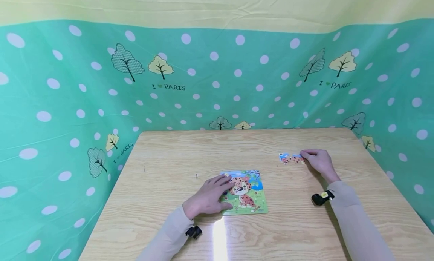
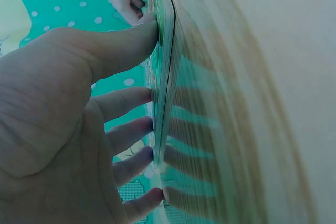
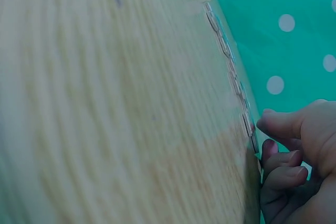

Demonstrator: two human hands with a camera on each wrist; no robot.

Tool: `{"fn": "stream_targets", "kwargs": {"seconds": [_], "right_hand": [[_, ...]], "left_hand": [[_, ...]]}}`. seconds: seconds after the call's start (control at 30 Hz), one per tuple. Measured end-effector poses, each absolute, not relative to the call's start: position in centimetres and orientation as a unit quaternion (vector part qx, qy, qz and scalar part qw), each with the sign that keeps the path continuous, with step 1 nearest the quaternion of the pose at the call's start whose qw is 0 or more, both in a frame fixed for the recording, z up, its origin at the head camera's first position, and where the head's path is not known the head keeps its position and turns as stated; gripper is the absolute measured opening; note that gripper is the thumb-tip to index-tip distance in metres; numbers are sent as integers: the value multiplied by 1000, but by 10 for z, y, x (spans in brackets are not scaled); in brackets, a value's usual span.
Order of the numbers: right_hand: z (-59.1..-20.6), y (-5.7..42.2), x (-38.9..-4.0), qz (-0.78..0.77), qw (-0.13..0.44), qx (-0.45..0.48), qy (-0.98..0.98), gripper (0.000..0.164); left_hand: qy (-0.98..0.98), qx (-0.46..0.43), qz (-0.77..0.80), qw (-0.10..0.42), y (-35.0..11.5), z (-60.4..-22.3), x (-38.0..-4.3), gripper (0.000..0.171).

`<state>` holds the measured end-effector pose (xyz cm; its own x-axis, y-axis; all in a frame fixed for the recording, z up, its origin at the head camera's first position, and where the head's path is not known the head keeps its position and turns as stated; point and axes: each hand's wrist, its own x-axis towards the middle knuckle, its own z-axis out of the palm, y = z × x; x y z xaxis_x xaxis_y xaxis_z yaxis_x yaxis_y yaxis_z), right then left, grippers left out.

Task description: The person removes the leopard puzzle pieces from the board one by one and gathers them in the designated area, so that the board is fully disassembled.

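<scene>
A square puzzle board (image 1: 252, 206) with a spotted cub on grass lies on the table in the head view. My left hand (image 1: 211, 197) rests over its left side, fingers spread and thumb near the lower edge. In the left wrist view the board's edge (image 2: 167, 45) shows thin, with thumb and fingertips right against its printed face. Farther back on the right, a few small puzzle pieces (image 1: 284, 155) lie in a short row. My right hand (image 1: 320, 162) pinches the rightmost puzzle piece (image 1: 298, 160) between thumb and forefinger, other fingers curled in the right wrist view.
The wooden table (image 1: 162, 215) reaches back to a green dotted curtain (image 1: 203, 72), which also hangs at both sides. Two tiny dark specks lie left of the board. Black straps with small devices (image 1: 194, 232) sit on both wrists.
</scene>
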<state>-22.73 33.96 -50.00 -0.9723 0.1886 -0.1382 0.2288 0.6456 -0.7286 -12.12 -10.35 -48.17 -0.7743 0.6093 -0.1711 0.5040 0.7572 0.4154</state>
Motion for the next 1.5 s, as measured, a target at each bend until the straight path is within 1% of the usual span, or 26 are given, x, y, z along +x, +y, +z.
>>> {"fn": "stream_targets", "kwargs": {"seconds": [0.43, 0.77, 1.0, 1.27, 1.4, 1.5], "right_hand": [[-493, 332, -222, -429, 16, 119, 895, 57], [-484, 302, -210, -448, 16, 63, 891, 57], [-482, 283, -203, -449, 9, 24, 893, 47], [-481, 264, -195, -439, -3, -6, 899, 42], [-484, 254, -191, -426, -17, -27, 904, 35], [-487, 247, -187, -417, -17, -43, 908, 28]], "left_hand": [[925, 301, 176, 149, -104, -482, -122, 76], [925, 300, 176, 150, -104, -483, -122, 77], [925, 300, 178, 150, -104, -484, -122, 76], [925, 302, 179, 148, -104, -485, -122, 76], [925, 302, 180, 148, -104, -485, -123, 76], [925, 301, 180, 148, -104, -484, -123, 76]]}}
